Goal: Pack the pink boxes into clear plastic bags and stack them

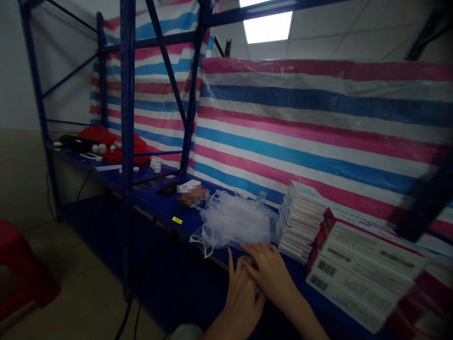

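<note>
My left hand (pixel 242 295) and my right hand (pixel 271 269) meet at the front edge of the blue shelf, the right lying partly over the left. The left index finger points up; its other fingers are bent. The right hand's fingers curl toward the left hand. A small pale sliver shows between the palms, but what it belongs to is hidden. Just beyond the fingertips lies a heap of white sheer drawstring bags (pixel 237 219). Right of it stands a stack of thin white boxes (pixel 300 224), near the right hand.
At right, white printed boxes (pixel 364 274) with barcodes sit in a magenta carton. A small clear cup (pixel 262 197) stands behind the bags. Farther left are a black item (pixel 169 188), white jars (pixel 155 164) and red cloth (pixel 136 148). A blue rack post (pixel 128 141) divides the shelves.
</note>
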`<state>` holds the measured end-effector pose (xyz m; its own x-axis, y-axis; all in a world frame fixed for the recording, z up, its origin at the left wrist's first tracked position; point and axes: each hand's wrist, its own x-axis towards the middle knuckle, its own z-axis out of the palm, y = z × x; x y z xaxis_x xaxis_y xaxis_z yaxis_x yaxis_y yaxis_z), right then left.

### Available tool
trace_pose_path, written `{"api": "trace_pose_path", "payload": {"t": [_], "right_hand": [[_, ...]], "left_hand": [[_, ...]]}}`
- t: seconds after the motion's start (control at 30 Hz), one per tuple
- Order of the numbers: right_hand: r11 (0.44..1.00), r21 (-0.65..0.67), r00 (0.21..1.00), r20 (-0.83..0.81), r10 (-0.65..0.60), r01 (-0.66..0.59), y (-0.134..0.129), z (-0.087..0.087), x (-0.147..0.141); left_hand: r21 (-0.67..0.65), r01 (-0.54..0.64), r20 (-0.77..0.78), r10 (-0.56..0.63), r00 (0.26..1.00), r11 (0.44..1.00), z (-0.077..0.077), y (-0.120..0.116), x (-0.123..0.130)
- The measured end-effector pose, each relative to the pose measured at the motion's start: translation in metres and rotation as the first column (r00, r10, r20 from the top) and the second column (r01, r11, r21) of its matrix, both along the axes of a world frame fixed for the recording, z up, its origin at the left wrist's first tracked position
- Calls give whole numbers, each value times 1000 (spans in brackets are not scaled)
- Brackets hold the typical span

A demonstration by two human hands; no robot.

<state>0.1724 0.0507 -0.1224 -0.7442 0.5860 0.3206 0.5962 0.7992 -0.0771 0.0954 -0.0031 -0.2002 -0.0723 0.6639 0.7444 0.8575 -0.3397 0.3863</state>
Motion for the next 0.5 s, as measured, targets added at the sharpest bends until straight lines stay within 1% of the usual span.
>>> {"api": "trace_pose_path", "payload": {"t": [0.07,0.13,0.23,0.3,0.37,0.4,0.5], "right_hand": [[991,122,997,34,-67,62,5,-5,-3],[966,242,992,59,-110,92,14,-11,-5],[934,341,977,137,-161,106,25,-15,-5],[927,354,966,172,-191,121,28,-16,-4],[927,346,965,160,-209,144,29,-16,-2],[929,336,967,142,-212,155,29,-16,-1],[938,303,973,97,-208,170,31,-19,4]], "left_hand": [[-24,-3,-7,3,1000,1000,-6,-1,7],[-37,9,-23,-10,1000,999,-14,-1,12],[-73,62,-79,-68,995,995,-25,-3,13],[-113,98,-138,-113,984,989,-28,-7,9],[-140,90,-179,-114,977,986,-29,-12,3],[-139,68,-188,-94,978,988,-29,-13,-1],[-107,-40,-188,19,982,993,-29,-13,-17]]}}
